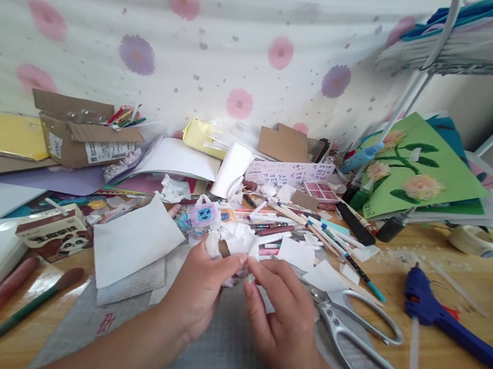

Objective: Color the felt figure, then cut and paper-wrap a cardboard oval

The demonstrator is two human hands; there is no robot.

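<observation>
A crumpled white piece, like tissue or soft paper (238, 234), is pinched between both hands above the grey mat (221, 352). Something brownish shows in its folds, but I cannot make out what. My left hand (195, 296) is closed on its left side, thumb on top. From the right, my right hand (284, 312) grips the near edge between thumb and forefinger, its other fingers curled. Just beyond lies a small lilac and blue crocheted-looking piece (205, 214). Silver scissors (321, 297) rest beside my right hand. White paper (136, 241) lies to the left.
Pencils and markers (276, 218) crowd the table behind my hands. A blue glue gun (426, 299) and a tape roll (475, 241) are at right. On the left are a paintbrush (19, 322), a panda carton (57, 231) and a cardboard box (62, 133). A green painting (425, 168) leans back right.
</observation>
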